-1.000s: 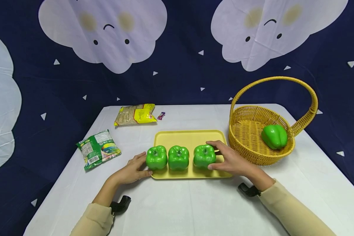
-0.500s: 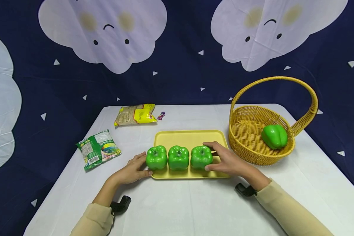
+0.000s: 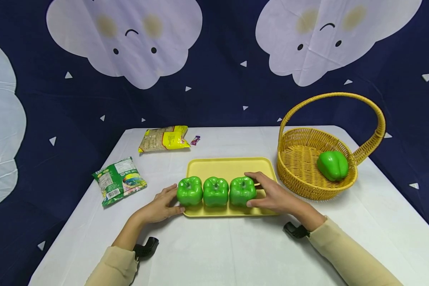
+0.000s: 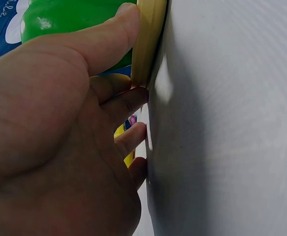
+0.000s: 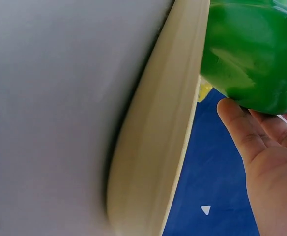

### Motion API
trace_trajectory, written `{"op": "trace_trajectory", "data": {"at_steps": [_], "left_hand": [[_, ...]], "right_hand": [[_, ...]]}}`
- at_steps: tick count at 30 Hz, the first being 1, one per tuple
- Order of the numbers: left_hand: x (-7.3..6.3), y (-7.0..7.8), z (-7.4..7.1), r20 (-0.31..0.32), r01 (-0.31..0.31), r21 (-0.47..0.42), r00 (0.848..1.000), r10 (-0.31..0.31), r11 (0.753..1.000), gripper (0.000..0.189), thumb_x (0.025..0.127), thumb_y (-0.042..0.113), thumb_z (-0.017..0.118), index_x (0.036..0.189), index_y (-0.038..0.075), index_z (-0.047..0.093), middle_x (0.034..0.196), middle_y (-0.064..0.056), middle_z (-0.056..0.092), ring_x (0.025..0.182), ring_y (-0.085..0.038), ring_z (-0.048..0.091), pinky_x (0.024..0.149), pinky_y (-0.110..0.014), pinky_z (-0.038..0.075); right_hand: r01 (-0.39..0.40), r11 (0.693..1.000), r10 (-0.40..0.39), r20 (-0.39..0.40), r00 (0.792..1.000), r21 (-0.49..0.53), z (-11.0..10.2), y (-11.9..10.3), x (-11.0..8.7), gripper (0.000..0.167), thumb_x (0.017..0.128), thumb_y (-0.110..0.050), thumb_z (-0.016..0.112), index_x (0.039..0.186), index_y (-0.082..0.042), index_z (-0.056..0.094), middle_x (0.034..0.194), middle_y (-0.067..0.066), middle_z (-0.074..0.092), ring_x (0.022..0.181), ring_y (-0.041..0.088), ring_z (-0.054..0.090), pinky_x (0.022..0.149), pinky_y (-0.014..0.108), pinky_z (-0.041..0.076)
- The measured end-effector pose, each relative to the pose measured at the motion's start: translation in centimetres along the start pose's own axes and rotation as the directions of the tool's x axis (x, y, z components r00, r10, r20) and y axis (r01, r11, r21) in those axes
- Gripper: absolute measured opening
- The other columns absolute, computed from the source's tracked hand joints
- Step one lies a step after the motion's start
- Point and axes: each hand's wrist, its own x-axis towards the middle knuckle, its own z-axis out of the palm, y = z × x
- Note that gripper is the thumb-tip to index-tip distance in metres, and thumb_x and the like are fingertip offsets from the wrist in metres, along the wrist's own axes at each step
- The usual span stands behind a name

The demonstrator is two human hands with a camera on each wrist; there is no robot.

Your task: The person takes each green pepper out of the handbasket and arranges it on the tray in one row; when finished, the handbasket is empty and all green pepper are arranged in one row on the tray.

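Observation:
Three green bell peppers stand in a row, stems up, along the front part of a yellow tray. Around the right-hand pepper my right hand curves, thumb in front and fingers at the far side; the right wrist view shows fingers against that pepper. It sits close beside the middle pepper. My left hand lies at the tray's left end, beside the left pepper. In the left wrist view its thumb rests at the tray rim, with fingertips along the outer wall and tablecloth.
A wicker basket with a tall handle stands to the right, holding another green bell pepper. At the left lie a green snack packet and a yellow-and-clear bag, with a small purple wrapper near it.
My right hand has slid the right-hand pepper leftward, narrowing its gap to the middle pepper, which has shifted very slightly left. The left hand and the tray stay put.

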Motion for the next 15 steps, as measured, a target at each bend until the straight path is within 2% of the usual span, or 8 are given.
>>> {"op": "trace_trajectory", "data": {"at_steps": [10, 15], "left_hand": [[0.11, -0.14, -0.02, 0.005, 0.012, 0.005, 1.000, -0.012, 1.000, 0.076, 0.087, 0.040, 0.065, 0.148, 0.009, 0.031, 0.155, -0.021, 0.022, 0.144, -0.042, 0.013, 0.111, -0.067, 0.011], [0.09, -0.13, -0.01, 0.008, 0.018, 0.006, 1.000, -0.018, 1.000, 0.076, 0.087, 0.040, 0.065, 0.147, 0.009, 0.032, 0.155, -0.022, 0.020, 0.144, -0.043, 0.013, 0.111, -0.067, 0.012]], "right_hand": [[0.012, 0.999, -0.012, -0.006, 1.000, -0.037, -0.22, -0.10, -0.03, 0.085, 0.076, -0.041, 0.076, 0.143, -0.012, 0.033, 0.137, 0.009, 0.048, 0.118, 0.030, 0.056, 0.099, 0.049, 0.046], [0.040, 0.998, -0.041, -0.014, 0.999, -0.049, -0.52, -0.12, 0.00, 0.084, 0.076, -0.037, 0.077, 0.142, -0.007, 0.035, 0.137, 0.011, 0.048, 0.119, 0.030, 0.055, 0.100, 0.048, 0.046]]}}
